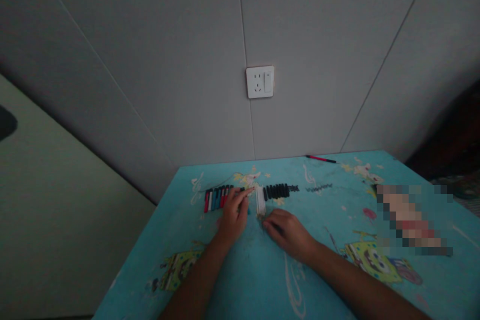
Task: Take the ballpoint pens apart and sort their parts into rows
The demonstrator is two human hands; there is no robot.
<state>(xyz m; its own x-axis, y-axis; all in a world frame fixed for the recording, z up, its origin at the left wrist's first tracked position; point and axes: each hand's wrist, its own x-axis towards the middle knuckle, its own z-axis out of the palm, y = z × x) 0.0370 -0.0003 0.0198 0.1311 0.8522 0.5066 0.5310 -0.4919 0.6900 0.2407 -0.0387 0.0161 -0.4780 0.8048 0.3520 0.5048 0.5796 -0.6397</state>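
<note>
A bundle of slim white pen refills (260, 201) lies side by side on the blue table cover, their tips toward me. My left hand (234, 215) has its fingers stretched out, the fingertips touching the refills' far end. At the near tips, my right hand (287, 230) is curled with thumb and fingers together; whatever they pinch is too small to make out. Red, white and teal pen barrels (215, 199) stand in a row left of the refills, partly covered by my left hand. Right of the refills is a row of short black pen parts (276, 191).
Small dark pieces (293, 188) and a line of thin, spring-like pieces (318, 188) continue the row rightward. A red and black pen (321, 158) lies near the wall. A blurred-out flat item (410, 220) lies at right. A socket (260, 82) is on the wall.
</note>
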